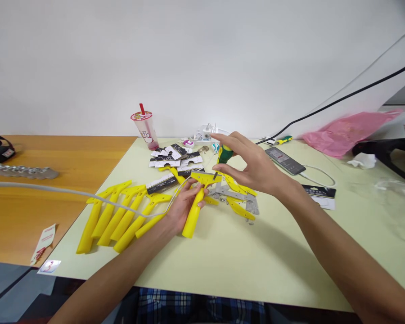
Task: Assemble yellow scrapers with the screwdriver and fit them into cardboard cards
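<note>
My left hand (180, 206) is closed around a yellow scraper (193, 219), its handle pointing down toward me and its wide head at the top. In my right hand (256, 165) is a screwdriver (224, 154) with a green and yellow handle, pinched between thumb and fingers. Its shaft slants down to the right end of the scraper's head; whether it sits in a screw is too small to tell. Just beyond lie loose yellow head pieces (241, 209), grey metal blades (251, 205) and small screws (249, 221). More yellow scraper handles (104, 220) lie side by side at left.
Black and white cardboard cards (170, 157) are piled behind the handles, near a cup with a straw (146, 130). At right are a phone (285, 160) on a cable, another screwdriver (285, 140) and a pink plastic bag (344, 132). A grey cable (70, 191) crosses the left side.
</note>
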Tool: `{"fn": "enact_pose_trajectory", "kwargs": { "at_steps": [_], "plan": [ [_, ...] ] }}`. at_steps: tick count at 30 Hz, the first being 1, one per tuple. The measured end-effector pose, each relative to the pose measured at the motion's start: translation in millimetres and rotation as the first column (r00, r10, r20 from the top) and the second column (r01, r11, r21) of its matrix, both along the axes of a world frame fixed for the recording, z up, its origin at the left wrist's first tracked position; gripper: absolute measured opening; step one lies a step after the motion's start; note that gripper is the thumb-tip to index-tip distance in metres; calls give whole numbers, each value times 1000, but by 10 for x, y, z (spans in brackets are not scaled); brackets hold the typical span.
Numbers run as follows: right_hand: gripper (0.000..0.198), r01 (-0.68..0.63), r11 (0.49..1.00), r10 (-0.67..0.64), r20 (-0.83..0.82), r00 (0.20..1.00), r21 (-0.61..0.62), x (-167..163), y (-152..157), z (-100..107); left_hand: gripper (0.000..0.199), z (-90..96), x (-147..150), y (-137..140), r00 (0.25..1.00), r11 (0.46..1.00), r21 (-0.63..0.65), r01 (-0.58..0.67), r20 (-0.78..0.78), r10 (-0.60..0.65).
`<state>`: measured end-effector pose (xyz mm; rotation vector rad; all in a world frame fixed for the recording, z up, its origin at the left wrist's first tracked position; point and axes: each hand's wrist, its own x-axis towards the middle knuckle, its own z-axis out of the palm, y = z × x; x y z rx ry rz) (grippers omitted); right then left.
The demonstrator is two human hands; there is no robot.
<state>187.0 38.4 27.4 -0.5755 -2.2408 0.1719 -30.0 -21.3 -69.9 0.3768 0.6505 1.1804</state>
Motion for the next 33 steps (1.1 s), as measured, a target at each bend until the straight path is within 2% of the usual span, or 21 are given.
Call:
{"fn": "enact_pose_trajectory", "kwargs": {
  "at_steps": [3,7,11,14,17,21,26,30,33],
  "plan": [
    [75,-66,998,66,23,998,-18,16,-4,7,43,-1,3,0,1000,1000,-16,-6,2,6],
    [80,-109,994,109,34,993,-22,26,-5,25,43,2,0,2,1000,1000,-24,-3,5,3],
    [71,-93,995,94,30,995,-37,20,-4,24,46,7,-6,1,1000,999,-35,-16,6,16],
    [61,-21,1000,20,33,999,3,15,-5,7,45,14,-1,-7,1000,1000,-20,-8,0,8],
    [72,24,1000,-24,57,998,-3,14,-4,-8,45,17,11,-15,1000,1000,-4,-1,-20,1],
    [83,-64,997,66,54,996,-33,24,2,-3,44,13,18,-15,1000,1000,-10,-3,-27,3],
    [77,-107,992,109,44,993,-62,34,-6,33,44,16,9,-8,1000,1000,-19,-9,-20,8],
    [64,-54,998,55,33,998,-32,26,-15,28,43,21,8,-15,1000,1000,-11,0,-18,0],
    [66,-11,1000,12,50,999,-20,21,-15,14,42,19,12,-23,1000,1000,14,18,-24,-18]
  ]
}}
